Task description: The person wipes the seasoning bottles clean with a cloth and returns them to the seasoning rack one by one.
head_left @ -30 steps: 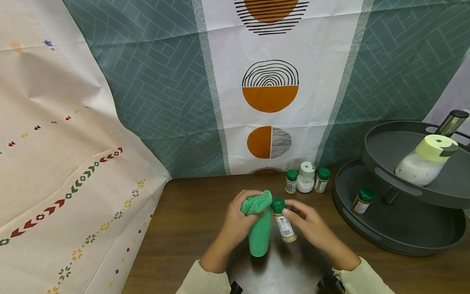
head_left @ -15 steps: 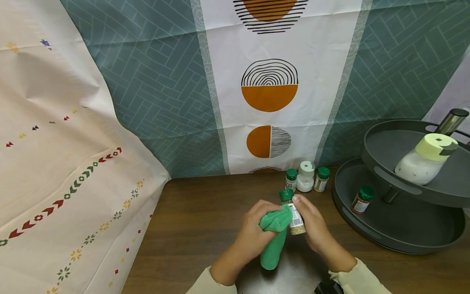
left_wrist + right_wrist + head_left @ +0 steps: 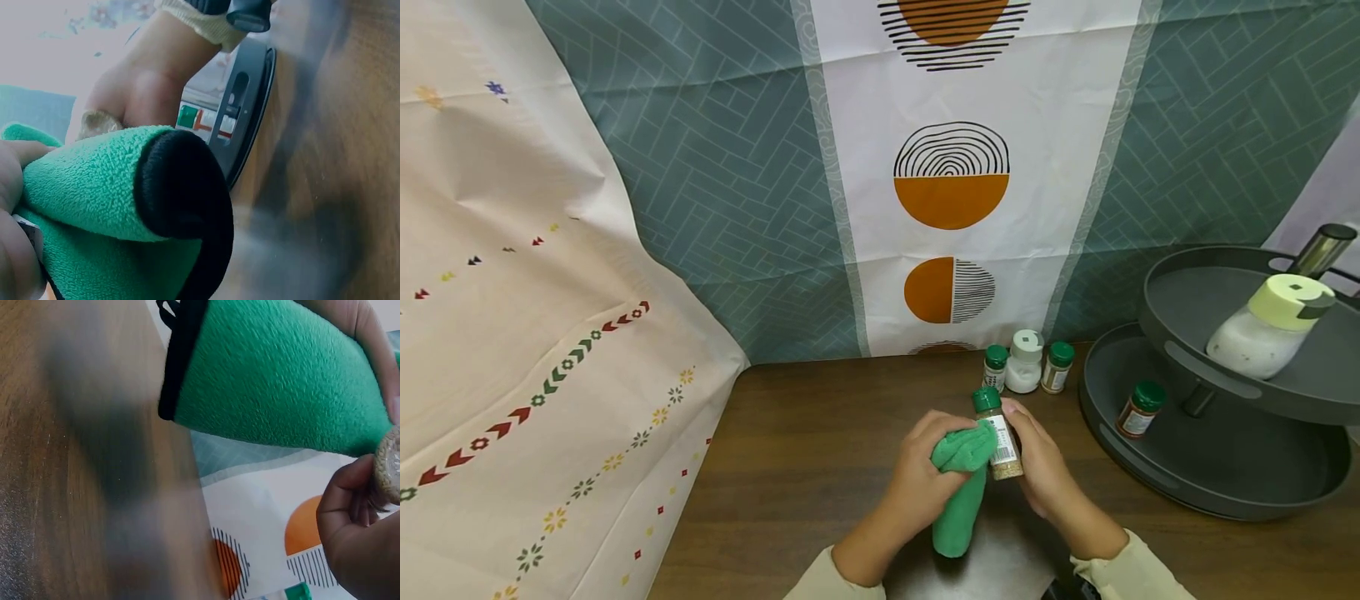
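My left hand [image 3: 925, 471] grips a folded green cloth [image 3: 957, 521], whose lower end hangs down over the table. The cloth's upper fold lies against a spice jar [image 3: 1003, 446] with a green cap and a white barcode label. My right hand [image 3: 1043, 467] holds this jar from its right side, tilted and above the table. In the left wrist view, a dark edging runs along the cloth [image 3: 94, 187]. The right wrist view catches the bottom of the jar [image 3: 390, 465] beside the cloth [image 3: 275, 375]. My left fingers are partly hidden by the cloth.
Behind my hands stand two small green-capped jars [image 3: 1057, 367] with a white-capped jar [image 3: 1025, 362] between them. To the right is a dark two-tier tray [image 3: 1232, 467], with a red-brown jar [image 3: 1141, 408] below and a yellow-capped white bottle [image 3: 1270, 325] above.
From one second ago, both hands have come together and the cloth now meets the jar. My right hand has shifted from the cap to the jar's side. The last half second shows almost no movement.
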The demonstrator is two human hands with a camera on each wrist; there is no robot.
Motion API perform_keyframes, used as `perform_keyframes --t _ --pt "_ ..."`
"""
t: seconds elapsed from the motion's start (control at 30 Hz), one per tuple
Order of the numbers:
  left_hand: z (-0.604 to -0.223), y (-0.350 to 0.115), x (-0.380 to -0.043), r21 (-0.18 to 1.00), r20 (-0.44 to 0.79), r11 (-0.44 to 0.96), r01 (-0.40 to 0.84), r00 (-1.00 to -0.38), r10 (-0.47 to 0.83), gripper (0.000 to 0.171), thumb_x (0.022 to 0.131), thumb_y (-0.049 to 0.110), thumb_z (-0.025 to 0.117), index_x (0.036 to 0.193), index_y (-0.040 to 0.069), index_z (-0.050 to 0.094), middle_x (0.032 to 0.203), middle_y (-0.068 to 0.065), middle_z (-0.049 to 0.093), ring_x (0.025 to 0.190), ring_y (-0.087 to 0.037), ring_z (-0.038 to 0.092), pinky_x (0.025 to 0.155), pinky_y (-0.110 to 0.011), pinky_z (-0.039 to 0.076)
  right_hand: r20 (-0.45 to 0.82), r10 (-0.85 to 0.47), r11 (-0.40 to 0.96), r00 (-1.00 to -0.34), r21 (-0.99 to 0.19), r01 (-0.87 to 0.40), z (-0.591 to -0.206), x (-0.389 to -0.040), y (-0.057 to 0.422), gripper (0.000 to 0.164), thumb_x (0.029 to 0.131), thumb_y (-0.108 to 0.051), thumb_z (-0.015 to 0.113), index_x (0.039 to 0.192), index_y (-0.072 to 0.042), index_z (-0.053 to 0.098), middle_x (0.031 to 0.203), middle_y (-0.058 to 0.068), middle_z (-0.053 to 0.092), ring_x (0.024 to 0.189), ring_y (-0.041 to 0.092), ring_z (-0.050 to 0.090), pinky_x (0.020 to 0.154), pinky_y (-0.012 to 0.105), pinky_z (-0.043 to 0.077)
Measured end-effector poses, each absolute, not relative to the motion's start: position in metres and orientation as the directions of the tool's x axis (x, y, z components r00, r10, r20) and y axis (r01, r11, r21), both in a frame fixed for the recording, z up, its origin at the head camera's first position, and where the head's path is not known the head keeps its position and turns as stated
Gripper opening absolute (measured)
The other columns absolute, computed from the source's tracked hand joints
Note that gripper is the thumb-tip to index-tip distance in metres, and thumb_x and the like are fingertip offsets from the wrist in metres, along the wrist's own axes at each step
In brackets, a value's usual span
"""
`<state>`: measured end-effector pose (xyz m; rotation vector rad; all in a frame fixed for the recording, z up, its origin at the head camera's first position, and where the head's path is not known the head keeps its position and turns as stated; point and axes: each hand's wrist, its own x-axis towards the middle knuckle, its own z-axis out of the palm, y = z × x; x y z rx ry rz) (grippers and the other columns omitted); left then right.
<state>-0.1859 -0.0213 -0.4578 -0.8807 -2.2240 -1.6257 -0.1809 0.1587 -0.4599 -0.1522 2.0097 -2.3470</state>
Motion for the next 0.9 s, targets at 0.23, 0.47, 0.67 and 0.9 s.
perform_keyframes --t 0.23,0.47,0.67,0.9 --pt "-0.452 -0.028 -0.192 0.849 0.46 0.196 0.491 -0.868 0.186 0.041 0.084 0.01 0.082 0.119 0.027 0.068 0.113 0.006 0.066 0.105 -0.014 0.063 0.091 -0.031 0.053 -0.024 -0.181 -0.135 -0.983 -0.99 0.049 -0.455 -0.178 0.155 0.051 0.111 -0.036 0.032 0.144 0.002 0.039 0.108 -0.003 0.062 0.094 0.011 0.062 0.078 0.029 0.056" --pt "-0.453 -0.027 -0.19 0.855 0.424 0.201 0.478 -0.868 0.259 0.042 0.084 0.013 0.082 0.121 0.028 0.067 0.115 0.007 0.066 0.106 -0.011 0.063 0.092 -0.03 0.053 -0.023 -0.128 -0.141 -0.992 -0.989 0.042 -0.455 -0.179 0.155 0.043 0.111 -0.035 0.033 0.139 -0.003 0.04 0.105 -0.003 0.061 0.091 0.008 0.062 0.077 0.027 0.055" --pt "-0.455 -0.021 -0.183 0.829 0.413 0.178 0.53 -0.795 0.445 0.046 0.082 0.004 0.082 0.12 0.026 0.068 0.116 0.007 0.066 0.107 -0.008 0.063 0.094 -0.027 0.053 0.059 -0.046 -0.217 -0.997 -0.975 -0.048 -0.461 -0.184 0.163 0.031 0.111 -0.037 0.033 0.123 -0.015 0.051 0.099 -0.007 0.063 0.082 0.005 0.063 0.07 0.022 0.056" --pt "-0.458 -0.018 -0.18 0.792 0.449 0.207 0.574 -0.778 0.439 0.047 0.08 0.001 0.08 0.12 0.022 0.067 0.115 0.002 0.066 0.105 -0.006 0.063 0.091 -0.026 0.054 0.077 -0.05 -0.244 -0.996 -0.968 -0.062 -0.463 -0.185 0.166 0.038 0.112 -0.038 0.027 0.128 -0.014 0.051 0.099 -0.003 0.064 0.083 0.005 0.063 0.068 0.021 0.056"
